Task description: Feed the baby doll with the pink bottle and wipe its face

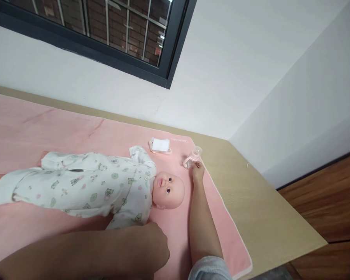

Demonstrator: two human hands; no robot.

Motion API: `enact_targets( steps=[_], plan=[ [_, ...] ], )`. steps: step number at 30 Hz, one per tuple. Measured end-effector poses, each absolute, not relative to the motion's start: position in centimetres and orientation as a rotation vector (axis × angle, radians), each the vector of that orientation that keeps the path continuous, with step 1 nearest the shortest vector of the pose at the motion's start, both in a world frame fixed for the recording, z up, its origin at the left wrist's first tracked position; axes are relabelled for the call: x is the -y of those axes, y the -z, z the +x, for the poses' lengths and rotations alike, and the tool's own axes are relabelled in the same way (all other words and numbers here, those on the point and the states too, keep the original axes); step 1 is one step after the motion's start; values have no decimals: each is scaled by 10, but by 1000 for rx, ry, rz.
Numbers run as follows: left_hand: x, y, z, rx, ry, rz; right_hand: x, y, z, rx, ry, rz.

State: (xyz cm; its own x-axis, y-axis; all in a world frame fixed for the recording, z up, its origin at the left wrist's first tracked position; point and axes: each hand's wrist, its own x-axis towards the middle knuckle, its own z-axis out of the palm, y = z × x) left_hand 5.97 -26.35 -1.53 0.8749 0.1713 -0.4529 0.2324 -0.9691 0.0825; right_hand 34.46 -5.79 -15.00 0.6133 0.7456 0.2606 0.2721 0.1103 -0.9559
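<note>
My right hand (198,171) reaches across the mat with its fingers closed at the lower side of a clear baby bottle (193,156) with a pink collar and handle. The bottle lies tilted near the mat's far right corner. A baby doll (170,191) in a white printed outfit lies on its back, its head to the right, between my two arms. My left hand (159,245) is beside the doll's near sleeve and shoulder. It is bent down and away from view, so its fingers are hidden.
A small white packet (161,145) lies on the pink mat (216,217) beyond the doll's head. The mat covers much of a wooden tabletop (251,202). White walls and a dark-framed window (166,76) stand behind; brown wood panels (323,194) are at the right.
</note>
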Motion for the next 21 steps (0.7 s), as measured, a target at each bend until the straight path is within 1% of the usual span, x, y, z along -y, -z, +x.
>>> enact_targets(
  steps=[9, 14, 21],
  plan=[
    [265, 25, 57, -360, 493, 2911, 74, 136, 336, 1047, -158, -1905],
    [265, 19, 58, -313, 636, 2930, 77, 129, 332, 1135, -121, -2115],
    [265, 10, 58, -313, 686, 2906, 79, 126, 328, 1211, -100, -2205]
  ],
)
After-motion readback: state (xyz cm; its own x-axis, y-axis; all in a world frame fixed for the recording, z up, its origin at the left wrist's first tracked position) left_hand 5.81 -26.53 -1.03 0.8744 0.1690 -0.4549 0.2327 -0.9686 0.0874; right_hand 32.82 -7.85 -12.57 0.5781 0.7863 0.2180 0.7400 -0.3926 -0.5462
